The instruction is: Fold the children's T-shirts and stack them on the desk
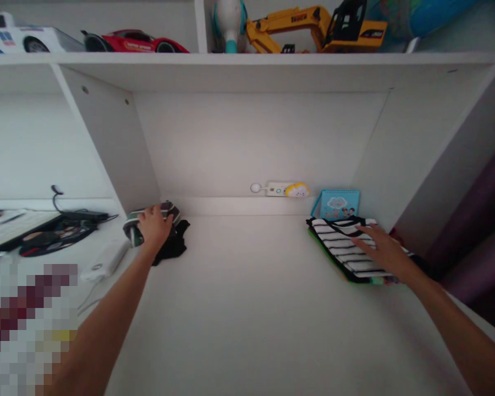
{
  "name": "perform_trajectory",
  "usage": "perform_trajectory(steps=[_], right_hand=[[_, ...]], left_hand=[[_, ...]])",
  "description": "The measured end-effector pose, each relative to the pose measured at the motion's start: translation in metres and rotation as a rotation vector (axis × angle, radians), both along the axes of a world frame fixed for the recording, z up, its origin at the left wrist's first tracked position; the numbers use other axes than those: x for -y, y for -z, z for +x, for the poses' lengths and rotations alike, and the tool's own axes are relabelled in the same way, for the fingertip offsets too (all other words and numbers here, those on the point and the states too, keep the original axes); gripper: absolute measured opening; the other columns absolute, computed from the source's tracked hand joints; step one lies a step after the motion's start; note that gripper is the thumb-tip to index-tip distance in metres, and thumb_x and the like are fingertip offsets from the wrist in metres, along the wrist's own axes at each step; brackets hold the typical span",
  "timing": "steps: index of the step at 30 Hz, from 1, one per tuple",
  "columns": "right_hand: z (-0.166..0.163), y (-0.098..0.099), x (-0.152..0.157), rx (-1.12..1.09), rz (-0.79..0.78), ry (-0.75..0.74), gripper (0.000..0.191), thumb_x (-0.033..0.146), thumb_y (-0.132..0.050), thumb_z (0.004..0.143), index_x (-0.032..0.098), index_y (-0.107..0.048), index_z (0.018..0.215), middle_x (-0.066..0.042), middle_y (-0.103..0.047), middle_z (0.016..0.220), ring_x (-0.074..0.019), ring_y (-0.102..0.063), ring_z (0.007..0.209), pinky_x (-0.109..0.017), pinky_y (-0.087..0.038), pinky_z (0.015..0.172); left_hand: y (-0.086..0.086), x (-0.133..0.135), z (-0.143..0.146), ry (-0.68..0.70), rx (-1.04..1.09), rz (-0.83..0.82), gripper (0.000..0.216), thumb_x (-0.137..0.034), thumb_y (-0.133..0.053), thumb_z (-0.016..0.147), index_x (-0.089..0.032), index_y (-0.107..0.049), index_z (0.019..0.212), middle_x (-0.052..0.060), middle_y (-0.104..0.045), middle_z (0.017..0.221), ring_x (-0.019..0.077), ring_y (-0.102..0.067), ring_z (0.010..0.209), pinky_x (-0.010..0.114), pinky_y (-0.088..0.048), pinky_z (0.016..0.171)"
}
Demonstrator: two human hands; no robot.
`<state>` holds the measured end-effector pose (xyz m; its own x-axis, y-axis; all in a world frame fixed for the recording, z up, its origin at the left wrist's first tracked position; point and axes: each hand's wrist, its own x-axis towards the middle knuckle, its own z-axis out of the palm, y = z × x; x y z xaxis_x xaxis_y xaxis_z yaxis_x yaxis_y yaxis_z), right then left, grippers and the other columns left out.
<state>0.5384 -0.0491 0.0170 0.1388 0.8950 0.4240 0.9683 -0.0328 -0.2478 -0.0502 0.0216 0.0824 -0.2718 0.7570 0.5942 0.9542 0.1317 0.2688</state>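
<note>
My left hand [153, 226] reaches to the back left of a white desk [247, 308] and closes over a rolled green-and-white striped cloth [170, 209]. A black cloth [174, 245] lies right beside it, partly under my hand. My right hand [385, 252] rests flat, fingers spread, on a folded black-and-white striped garment [338, 242] at the back right. That garment sits on top of other folded pieces with a green edge showing.
A blue spiral notebook [339, 203] leans against the back wall, near a white power strip [278, 190] with a yellow night light. A white divider panel [115, 143] stands left. Cables and a dark case [58, 231] lie beyond it. Toy vehicles [313, 27] line the upper shelf.
</note>
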Motion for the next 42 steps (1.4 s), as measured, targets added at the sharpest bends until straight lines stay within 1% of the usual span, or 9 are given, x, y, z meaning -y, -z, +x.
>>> perform_trajectory(steps=[6, 13, 18, 22, 24, 28, 32, 37, 42], right_hand=[[-0.055, -0.021, 0.035, -0.029, 0.132, -0.118, 0.046, 0.047, -0.038, 0.079, 0.017, -0.053, 0.111, -0.012, -0.041, 0.129, -0.0258, -0.035, 0.121, -0.04, -0.029, 0.099], [-0.159, -0.068, 0.049, -0.354, 0.087, -0.466, 0.037, 0.042, -0.045, 0.08, 0.023, -0.05, 0.111, -0.008, -0.052, 0.117, -0.0217, -0.051, 0.104, -0.036, -0.046, 0.08], [-0.195, -0.069, 0.041, -0.475, -0.025, -0.532, 0.043, 0.041, -0.049, 0.078, 0.023, -0.042, 0.117, -0.006, -0.058, 0.104, -0.0191, -0.058, 0.087, -0.032, -0.047, 0.072], [-0.172, -0.04, 0.037, -0.287, -0.124, -0.39, 0.036, 0.028, -0.052, 0.074, 0.017, -0.051, 0.109, -0.005, -0.061, 0.087, -0.0194, -0.057, 0.078, -0.032, -0.044, 0.072], [-0.158, -0.025, 0.039, -0.252, -0.177, -0.37, 0.041, 0.022, -0.053, 0.071, 0.016, -0.051, 0.111, -0.006, -0.061, 0.091, -0.0198, -0.057, 0.082, -0.032, -0.043, 0.075], [-0.156, -0.022, 0.048, -0.246, -0.181, -0.404, 0.054, 0.011, -0.051, 0.068, 0.018, -0.043, 0.121, -0.008, -0.058, 0.105, -0.0209, -0.054, 0.098, -0.033, -0.039, 0.085], [-0.182, -0.061, 0.059, -0.344, -0.077, -0.737, 0.036, 0.009, -0.046, 0.072, 0.02, -0.05, 0.106, -0.005, -0.057, 0.107, -0.018, -0.052, 0.101, -0.032, -0.037, 0.089], [-0.18, -0.11, 0.069, -0.605, -0.105, -0.835, 0.042, 0.022, -0.058, 0.071, 0.023, -0.04, 0.108, 0.001, -0.058, 0.087, -0.0149, -0.057, 0.078, -0.028, -0.045, 0.07], [-0.153, -0.109, 0.063, -0.39, -0.225, -0.755, 0.035, 0.029, -0.064, 0.066, 0.019, -0.052, 0.096, 0.0, -0.058, 0.085, -0.0153, -0.054, 0.074, -0.025, -0.043, 0.063]], left_hand=[[-0.037, -0.014, -0.024, -0.068, -0.057, -0.172, 0.028, -0.03, -0.042, 0.084, -0.008, -0.058, 0.089, 0.012, -0.059, 0.09, 0.0342, -0.049, 0.1, 0.051, -0.031, 0.084], [-0.106, 0.017, 0.082, 0.616, 0.587, -0.025, 0.045, -0.052, -0.033, 0.083, -0.016, -0.06, 0.084, 0.007, -0.06, 0.074, 0.0227, -0.057, 0.076, 0.034, -0.045, 0.067], [-0.063, 0.017, 0.131, 0.729, 0.778, -0.42, 0.03, -0.033, -0.04, 0.085, -0.012, -0.057, 0.098, 0.007, -0.064, 0.08, 0.0154, -0.06, 0.07, 0.026, -0.048, 0.061], [-0.002, 0.025, 0.14, 0.635, 0.665, -0.429, 0.035, -0.026, -0.048, 0.08, -0.012, -0.048, 0.112, 0.011, -0.062, 0.092, 0.0168, -0.06, 0.077, 0.028, -0.047, 0.067], [0.016, 0.04, 0.147, 0.757, 0.523, -0.366, 0.036, -0.028, -0.049, 0.079, -0.014, -0.049, 0.112, 0.011, -0.061, 0.097, 0.0177, -0.059, 0.083, 0.03, -0.046, 0.074], [0.018, 0.074, 0.18, 1.243, 0.097, -0.254, 0.035, -0.021, -0.047, 0.079, -0.019, -0.049, 0.114, 0.008, -0.055, 0.112, 0.0187, -0.05, 0.103, 0.034, -0.039, 0.09], [-0.012, 0.084, 0.216, 1.527, -0.158, -0.186, 0.066, -0.011, -0.05, 0.071, -0.02, -0.027, 0.132, 0.008, -0.038, 0.133, 0.0186, -0.035, 0.12, 0.036, -0.029, 0.099], [-0.06, 0.067, 0.216, 1.257, -0.4, -0.175, 0.034, -0.036, -0.054, 0.075, -0.021, -0.054, 0.106, 0.005, -0.062, 0.093, 0.0242, -0.049, 0.099, 0.056, -0.019, 0.095], [-0.097, 0.055, 0.181, 1.018, -0.495, -0.059, 0.026, -0.043, -0.054, 0.074, -0.019, -0.062, 0.078, 0.005, -0.062, 0.079, 0.0252, -0.047, 0.096, 0.059, -0.016, 0.092]])
